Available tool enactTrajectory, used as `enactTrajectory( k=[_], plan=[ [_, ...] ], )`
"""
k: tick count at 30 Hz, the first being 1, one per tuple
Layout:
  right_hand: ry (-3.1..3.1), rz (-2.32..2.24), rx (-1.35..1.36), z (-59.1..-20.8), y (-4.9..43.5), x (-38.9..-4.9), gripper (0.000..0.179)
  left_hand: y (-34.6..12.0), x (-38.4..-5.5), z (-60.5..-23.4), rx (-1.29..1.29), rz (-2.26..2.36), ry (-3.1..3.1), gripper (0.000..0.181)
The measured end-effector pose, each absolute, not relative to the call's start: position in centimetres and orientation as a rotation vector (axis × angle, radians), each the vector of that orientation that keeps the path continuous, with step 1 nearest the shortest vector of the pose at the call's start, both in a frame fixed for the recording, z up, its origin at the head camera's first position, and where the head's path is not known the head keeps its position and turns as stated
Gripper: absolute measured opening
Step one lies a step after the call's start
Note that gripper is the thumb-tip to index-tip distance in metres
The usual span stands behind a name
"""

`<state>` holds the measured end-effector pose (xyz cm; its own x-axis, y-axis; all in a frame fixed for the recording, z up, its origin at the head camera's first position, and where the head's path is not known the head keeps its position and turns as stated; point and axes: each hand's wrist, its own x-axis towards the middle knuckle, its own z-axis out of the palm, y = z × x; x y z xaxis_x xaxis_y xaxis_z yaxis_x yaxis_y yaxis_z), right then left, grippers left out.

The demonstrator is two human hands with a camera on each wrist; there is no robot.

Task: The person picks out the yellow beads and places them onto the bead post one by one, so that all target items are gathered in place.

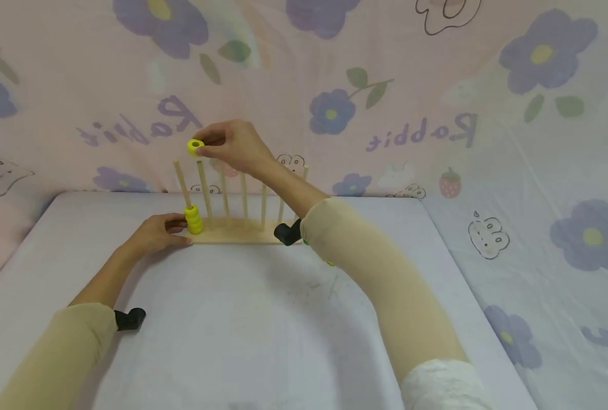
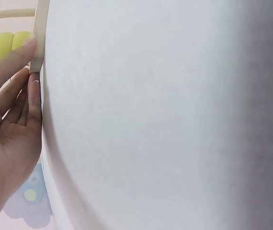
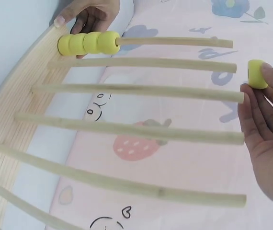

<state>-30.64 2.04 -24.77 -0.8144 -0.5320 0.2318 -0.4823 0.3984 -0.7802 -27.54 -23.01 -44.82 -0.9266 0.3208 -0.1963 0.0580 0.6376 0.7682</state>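
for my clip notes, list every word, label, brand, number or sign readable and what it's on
"Rabbit", mirrored, on the floral backdrop, left
"Rabbit", mirrored, same backdrop, right
Right wrist view: purple letters, too incomplete to read
No writing visible on the yellow beads or wooden peg rack

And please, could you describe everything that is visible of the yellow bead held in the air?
The yellow bead is a short ring with rounded sides, plain bright yellow, with a round hole through its middle. Its surface looks smooth; whether it is painted wood or plastic, I cannot tell. The right hand pinches it between thumb and fingers, and nothing else touches it. It hangs just above the wooden pegs at the left end, threaded on none.
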Motion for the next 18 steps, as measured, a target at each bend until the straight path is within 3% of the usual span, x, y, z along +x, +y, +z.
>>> enactTrajectory(
  k=[18],
  plan=[
    [2.651, -1.108, -1.038, -24.6, -0.9, -30.8, 0.034, -23.3, -27.5, -44.9, 0.341, 1.175, 2.547, 0.08]
  ],
)
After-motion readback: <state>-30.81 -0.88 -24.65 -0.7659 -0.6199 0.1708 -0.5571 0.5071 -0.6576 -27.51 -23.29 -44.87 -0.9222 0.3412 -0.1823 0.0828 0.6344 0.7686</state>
